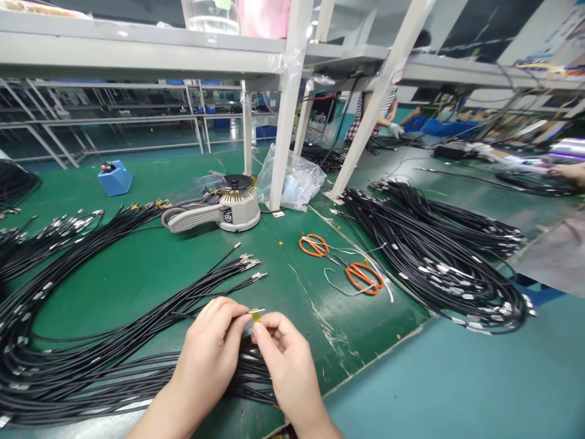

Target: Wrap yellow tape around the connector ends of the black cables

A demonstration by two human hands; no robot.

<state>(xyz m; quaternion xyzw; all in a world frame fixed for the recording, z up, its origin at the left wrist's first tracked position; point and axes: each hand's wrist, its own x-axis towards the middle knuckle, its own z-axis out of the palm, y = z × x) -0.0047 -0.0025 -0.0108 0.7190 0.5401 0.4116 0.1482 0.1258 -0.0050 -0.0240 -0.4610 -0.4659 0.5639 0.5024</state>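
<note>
My left hand [211, 347] and my right hand [287, 356] meet near the front of the green mat [150, 268]. Both pinch the metal-tipped end of one black cable, where a small yellow piece of tape [256, 314] shows between the fingertips. The cable runs left into a large looped bundle of black cables [68, 360]. Several more cable ends with silver connectors [249, 265] lie just beyond my hands.
A grey tape dispenser [219, 210] stands at mid-table, and two orange scissors [340, 259] lie to the right. Coiled black cables [439, 256] are piled at right. A plastic bag [295, 180], white shelf posts and a blue box [114, 177] stand behind. Another person works at the far bench.
</note>
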